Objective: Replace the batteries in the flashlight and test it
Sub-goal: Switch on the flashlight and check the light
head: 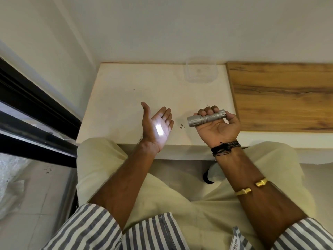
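Note:
My right hand [217, 126] grips a silver flashlight [206, 118] by its ribbed barrel, held level above the white tabletop [126, 98] with its head pointing left. My left hand [156, 126] is held open, palm up and turned toward the flashlight's head, fingers slightly apart. A bright white patch of light falls on that palm. No loose batteries are visible.
A clear plastic container [201, 71] stands at the back of the white top near the wall. A wooden surface [281, 94] adjoins on the right. Small dark specks [182, 126] lie between my hands. A dark frame [36, 109] runs along the left.

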The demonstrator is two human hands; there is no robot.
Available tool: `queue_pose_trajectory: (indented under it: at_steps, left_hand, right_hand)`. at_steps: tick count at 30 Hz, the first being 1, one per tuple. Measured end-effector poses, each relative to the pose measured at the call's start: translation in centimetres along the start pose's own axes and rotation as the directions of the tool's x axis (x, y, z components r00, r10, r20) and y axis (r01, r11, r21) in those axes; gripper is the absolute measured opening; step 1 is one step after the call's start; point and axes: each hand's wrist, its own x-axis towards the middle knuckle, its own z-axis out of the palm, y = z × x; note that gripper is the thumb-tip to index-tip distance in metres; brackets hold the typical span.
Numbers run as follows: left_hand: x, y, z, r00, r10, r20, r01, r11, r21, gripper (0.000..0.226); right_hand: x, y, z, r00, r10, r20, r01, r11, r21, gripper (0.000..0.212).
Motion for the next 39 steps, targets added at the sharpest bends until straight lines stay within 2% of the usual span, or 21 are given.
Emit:
queue_pose_trajectory:
  at_steps: [9,21,26,28,30,32,34,35,37,39]
  left_hand:
    - [0.0,-0.1,0.0,0.999,0.028,-0.020,-0.027,0.999,0.043,0.100]
    - [0.1,-0.2,0.0,1.000,-0.002,-0.020,0.002,1.000,0.024,0.100]
    - [0.3,-0.2,-0.1,1.000,-0.031,0.004,0.031,0.999,-0.040,0.103]
    - [0.4,-0.3,-0.2,1.000,-0.030,0.005,0.030,0.999,-0.044,0.102]
    - [0.4,-0.3,-0.3,1.000,-0.027,0.005,0.027,0.999,-0.036,0.101]
    - [0.5,-0.2,-0.3,1.000,-0.012,-0.020,0.012,1.000,-0.007,0.098]
    - [0.7,-0.2,-0.4,0.992,0.037,-0.117,-0.029,0.997,0.072,0.085]
    - [0.8,-0.1,-0.6,0.980,0.077,-0.184,-0.051,0.989,0.141,0.076]
    - [0.9,0.0,-0.9,0.943,0.157,-0.293,-0.078,0.961,0.265,0.062]
    - [0.8,0.0,-1.2,0.911,0.210,-0.354,-0.100,0.948,0.304,0.055]
  right_hand:
    - [0.2,0.0,0.1,0.998,-0.029,-0.056,0.030,0.999,0.015,0.016]
    - [0.0,-0.1,0.1,0.999,-0.021,-0.030,0.021,1.000,0.004,0.016]
    - [-0.3,-0.2,0.1,0.999,0.013,0.030,-0.012,0.999,-0.042,0.021]
    - [-0.2,-0.3,0.2,0.999,0.024,0.037,-0.021,0.997,-0.077,0.015]
    - [0.0,-0.3,0.4,0.999,0.025,0.020,-0.022,0.989,-0.145,0.009]
    - [0.2,-0.2,0.5,1.000,0.014,-0.012,-0.016,0.963,-0.268,0.013]
    - [0.4,-0.2,0.4,0.998,-0.064,-0.028,0.041,0.868,-0.496,0.011]
    - [0.4,-0.2,0.3,0.991,-0.133,-0.009,0.095,0.755,-0.649,0.010]
    - [0.5,-0.2,0.0,0.953,-0.283,0.106,0.217,0.397,-0.892,0.016]
    - [0.6,-0.1,-0.5,0.871,-0.411,0.269,0.300,0.010,-0.954,0.023]
